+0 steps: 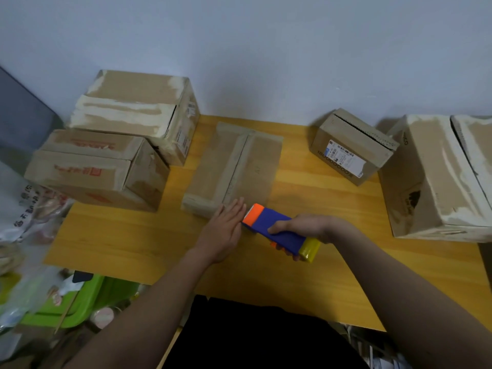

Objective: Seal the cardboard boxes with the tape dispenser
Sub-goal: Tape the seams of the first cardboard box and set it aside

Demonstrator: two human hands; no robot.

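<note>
Blue-bodied, orange-tipped, with a yellowish roll at its rear, the tape dispenser (277, 231) sat gripped in the right hand (306, 227) just short of the flat box (234, 166); the left hand (226, 227) lay flat-fingered on that box's near corner. Its near face was hidden.

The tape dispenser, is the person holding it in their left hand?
No, the right hand grips the tape dispenser, while the left hand lies flat beside it.

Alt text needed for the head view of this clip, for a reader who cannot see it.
A person's right hand grips a blue and orange tape dispenser at the near end of a flat cardboard box on a wooden table, while the open left hand rests flat at the box's near edge. Four more cardboard boxes sit to the left and right.
</note>
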